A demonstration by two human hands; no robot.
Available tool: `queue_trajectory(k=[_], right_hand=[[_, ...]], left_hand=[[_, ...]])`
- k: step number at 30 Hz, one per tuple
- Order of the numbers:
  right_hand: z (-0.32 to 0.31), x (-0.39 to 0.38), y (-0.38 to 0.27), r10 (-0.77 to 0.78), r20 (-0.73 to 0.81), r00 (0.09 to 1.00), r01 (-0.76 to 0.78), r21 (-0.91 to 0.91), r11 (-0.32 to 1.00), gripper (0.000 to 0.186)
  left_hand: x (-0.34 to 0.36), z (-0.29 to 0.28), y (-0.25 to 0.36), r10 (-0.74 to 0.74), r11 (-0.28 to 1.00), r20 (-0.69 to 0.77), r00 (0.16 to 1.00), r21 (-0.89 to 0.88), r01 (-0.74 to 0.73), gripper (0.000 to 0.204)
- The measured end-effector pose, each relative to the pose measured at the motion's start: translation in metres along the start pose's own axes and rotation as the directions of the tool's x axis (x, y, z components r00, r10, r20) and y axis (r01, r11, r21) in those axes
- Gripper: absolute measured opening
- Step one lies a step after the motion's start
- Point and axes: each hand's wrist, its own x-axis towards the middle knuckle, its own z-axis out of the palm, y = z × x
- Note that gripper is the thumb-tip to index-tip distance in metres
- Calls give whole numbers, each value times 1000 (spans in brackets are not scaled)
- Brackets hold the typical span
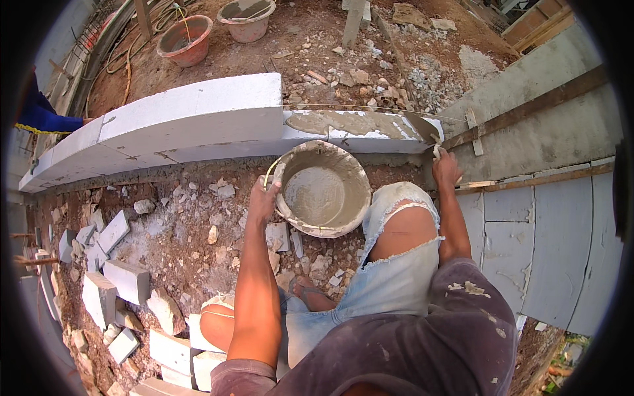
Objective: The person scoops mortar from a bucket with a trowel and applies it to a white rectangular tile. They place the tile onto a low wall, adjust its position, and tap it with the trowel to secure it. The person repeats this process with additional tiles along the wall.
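Note:
My left hand grips the rim and wire handle of a mortar-caked bucket, tilted toward me. Wet grey mortar lies inside it. My right hand is closed round the handle of a trowel, whose blade rests at the right end of the low white block wall. Along the top of that lower course runs a rough layer of mortar. An upper course of white blocks covers the wall's left part and stops just left of the mortar.
A string line runs above the wall. At right stands a grey wall with a wooden batten. Cut blocks and rubble lie at lower left. Two tubs stand beyond. Another person's blue sleeve reaches the wall's left end.

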Motion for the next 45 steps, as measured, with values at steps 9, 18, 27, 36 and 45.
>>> queue_trajectory(k=[9, 18, 27, 36, 45], right_hand=[[-94, -65, -102, -701, 363, 614, 651, 269, 710, 38], [-31, -83, -136, -623, 706, 337, 453, 459, 764, 34], [14, -100, -20, -749, 308, 587, -50, 937, 346, 40], [-10, -69, -16, -196, 607, 770, -636, 755, -160, 39], [66, 16, -48, -181, 540, 822, -427, 375, -823, 35]], left_hand=[[-1, 15, 21, 18, 999, 68, 998, 30, -21, 36], [-4, 25, 43, 27, 994, 136, 990, 99, -41, 42], [10, 6, 14, -39, 999, 88, 995, -32, 42, 34], [3, 1, 13, -91, 995, 48, 995, 34, 89, 31], [5, -8, -1, -86, 994, 21, 996, 69, 84, 29]])
